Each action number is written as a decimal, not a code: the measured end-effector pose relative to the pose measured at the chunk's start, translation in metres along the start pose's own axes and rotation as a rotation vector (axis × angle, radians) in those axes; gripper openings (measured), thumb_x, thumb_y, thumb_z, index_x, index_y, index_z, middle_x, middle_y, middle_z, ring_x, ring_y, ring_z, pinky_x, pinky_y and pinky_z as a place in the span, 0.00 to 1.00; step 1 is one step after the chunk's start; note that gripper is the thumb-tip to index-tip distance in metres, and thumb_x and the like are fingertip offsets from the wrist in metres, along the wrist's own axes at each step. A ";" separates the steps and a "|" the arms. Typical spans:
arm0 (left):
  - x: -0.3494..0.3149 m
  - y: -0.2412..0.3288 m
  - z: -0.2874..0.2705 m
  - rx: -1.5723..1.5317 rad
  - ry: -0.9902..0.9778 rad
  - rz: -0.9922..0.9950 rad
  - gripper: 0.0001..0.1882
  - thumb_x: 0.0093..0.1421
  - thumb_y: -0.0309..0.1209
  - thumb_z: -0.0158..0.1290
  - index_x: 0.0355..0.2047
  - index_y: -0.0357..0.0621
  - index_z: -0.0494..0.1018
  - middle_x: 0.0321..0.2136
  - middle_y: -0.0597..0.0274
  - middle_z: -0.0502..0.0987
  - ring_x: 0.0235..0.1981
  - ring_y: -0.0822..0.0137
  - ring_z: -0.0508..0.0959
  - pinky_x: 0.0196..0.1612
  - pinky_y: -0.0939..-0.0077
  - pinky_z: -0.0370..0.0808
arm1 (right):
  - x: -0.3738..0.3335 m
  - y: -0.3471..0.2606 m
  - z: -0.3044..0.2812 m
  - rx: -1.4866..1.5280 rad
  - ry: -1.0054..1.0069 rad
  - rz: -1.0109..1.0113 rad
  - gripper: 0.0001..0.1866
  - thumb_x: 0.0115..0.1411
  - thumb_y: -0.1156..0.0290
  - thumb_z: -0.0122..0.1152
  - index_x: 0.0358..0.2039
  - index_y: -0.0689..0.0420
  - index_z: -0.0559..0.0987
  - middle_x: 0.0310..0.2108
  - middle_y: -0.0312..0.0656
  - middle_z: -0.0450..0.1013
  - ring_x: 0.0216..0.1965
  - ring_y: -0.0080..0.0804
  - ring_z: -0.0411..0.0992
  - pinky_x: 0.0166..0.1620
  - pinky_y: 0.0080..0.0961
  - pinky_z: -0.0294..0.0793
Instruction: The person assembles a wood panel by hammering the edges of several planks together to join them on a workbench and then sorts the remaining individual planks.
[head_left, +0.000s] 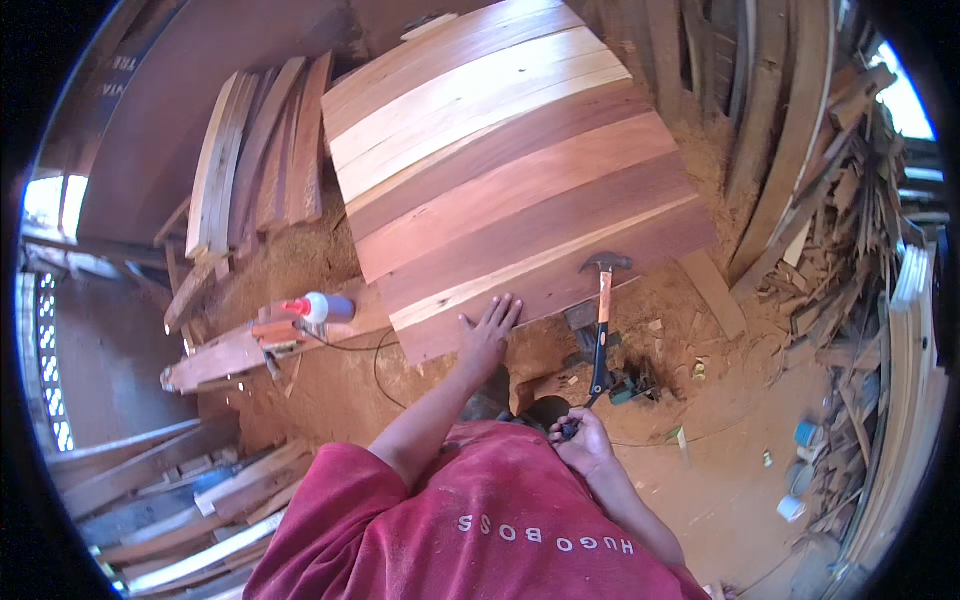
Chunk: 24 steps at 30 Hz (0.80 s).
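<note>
A wide panel of joined wood boards (520,170), in bands of pale and reddish brown, lies in front of me. My left hand (488,335) rests flat on its near edge with the fingers spread. My right hand (583,440) is closed low beside my body, round the black end of a claw hammer (604,310). The hammer has an orange and black handle. It points away from me, and its dark head overlaps the panel's near right edge; whether the two touch, I cannot tell.
Left of the panel, a bottle (325,308) with a red cap stands on a board (225,360), near an orange tool. Planks (270,150) lean at the far left. Offcuts (800,280) are heaped at the right. Sawdust covers the ground; pale and blue containers (800,478) lie at right.
</note>
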<state>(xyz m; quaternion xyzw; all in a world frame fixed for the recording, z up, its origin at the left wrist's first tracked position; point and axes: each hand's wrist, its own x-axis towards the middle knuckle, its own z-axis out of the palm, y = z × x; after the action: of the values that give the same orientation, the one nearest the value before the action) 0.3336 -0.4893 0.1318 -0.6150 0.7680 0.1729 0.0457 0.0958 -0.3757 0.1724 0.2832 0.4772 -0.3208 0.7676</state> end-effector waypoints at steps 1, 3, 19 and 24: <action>-0.001 0.005 -0.006 -0.006 -0.003 -0.024 0.52 0.50 0.22 0.59 0.71 0.57 0.43 0.72 0.65 0.45 0.71 0.58 0.50 0.59 0.25 0.59 | 0.000 -0.001 0.002 0.006 0.022 0.006 0.07 0.54 0.69 0.58 0.25 0.57 0.71 0.25 0.41 0.68 0.30 0.37 0.67 0.34 0.30 0.68; 0.001 0.010 -0.016 -0.010 -0.059 -0.079 0.48 0.54 0.19 0.53 0.71 0.63 0.45 0.72 0.71 0.45 0.71 0.58 0.50 0.56 0.18 0.58 | 0.000 -0.004 0.002 -0.006 0.008 0.034 0.07 0.53 0.70 0.58 0.24 0.57 0.70 0.25 0.41 0.68 0.30 0.36 0.66 0.34 0.29 0.68; 0.003 0.005 0.018 0.013 0.011 -0.099 0.44 0.57 0.17 0.46 0.70 0.70 0.49 0.71 0.76 0.47 0.71 0.61 0.50 0.54 0.13 0.57 | -0.052 -0.069 0.009 0.171 -0.052 0.244 0.12 0.54 0.67 0.57 0.29 0.63 0.69 0.28 0.45 0.67 0.33 0.38 0.65 0.38 0.31 0.70; 0.006 0.007 0.013 0.002 0.049 -0.090 0.40 0.60 0.20 0.43 0.70 0.71 0.50 0.71 0.76 0.47 0.71 0.61 0.51 0.52 0.13 0.59 | -0.069 -0.087 0.012 0.175 -0.077 0.202 0.17 0.52 0.65 0.58 0.33 0.68 0.68 0.31 0.47 0.66 0.34 0.38 0.66 0.40 0.31 0.72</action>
<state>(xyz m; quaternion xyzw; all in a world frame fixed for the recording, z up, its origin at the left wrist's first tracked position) 0.3236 -0.4894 0.1199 -0.6527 0.7407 0.1549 0.0355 0.0127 -0.4249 0.2289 0.3833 0.3866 -0.2930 0.7859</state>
